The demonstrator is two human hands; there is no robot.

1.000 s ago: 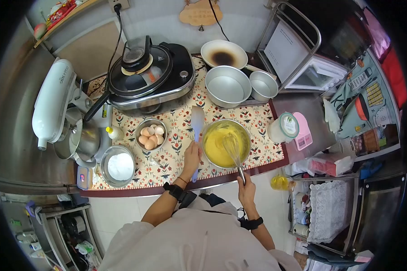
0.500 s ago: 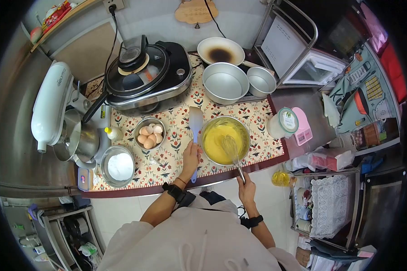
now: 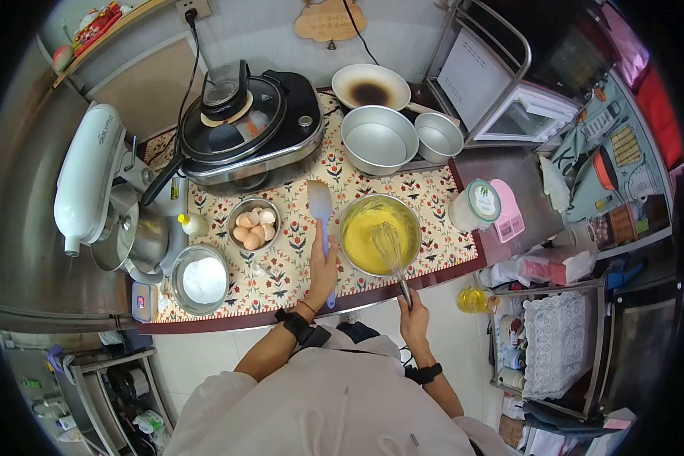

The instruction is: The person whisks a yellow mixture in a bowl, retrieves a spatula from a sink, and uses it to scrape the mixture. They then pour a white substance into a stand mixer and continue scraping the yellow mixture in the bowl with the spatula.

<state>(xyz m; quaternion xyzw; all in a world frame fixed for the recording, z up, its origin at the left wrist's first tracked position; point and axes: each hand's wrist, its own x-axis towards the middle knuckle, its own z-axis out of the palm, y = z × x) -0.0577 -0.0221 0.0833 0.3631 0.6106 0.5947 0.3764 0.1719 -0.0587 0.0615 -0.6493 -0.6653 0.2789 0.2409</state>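
My left hand (image 3: 323, 273) is at the counter's front edge, with the handle of a pale blue spatula (image 3: 321, 201) between its thumb and outstretched index finger. The blade points away from me. In my right hand (image 3: 413, 315) is a balloon whisk (image 3: 388, 247), its wires dipped in thick yellow batter (image 3: 365, 232). The batter fills the bottom of a round metal bowl (image 3: 344, 257). Left of the spatula, a small metal bowl (image 3: 232, 240) holds several eggshells (image 3: 254, 228). A larger metal bowl (image 3: 178, 295) of white powder (image 3: 204, 280) stands nearer the left.
A white stand mixer (image 3: 91, 171) and a lidded electric pan (image 3: 232, 148) line the left and back. Two round cake tins (image 3: 378, 140) (image 3: 440, 137) sit before a frying pan (image 3: 349, 74). A lidded jar (image 3: 475, 205) and pink scale (image 3: 508, 216) stand right.
The spatula's blade has swung slightly left and its handle end slightly right. My left index finger now stretches farther up the handle. The whisk has barely moved in the batter.
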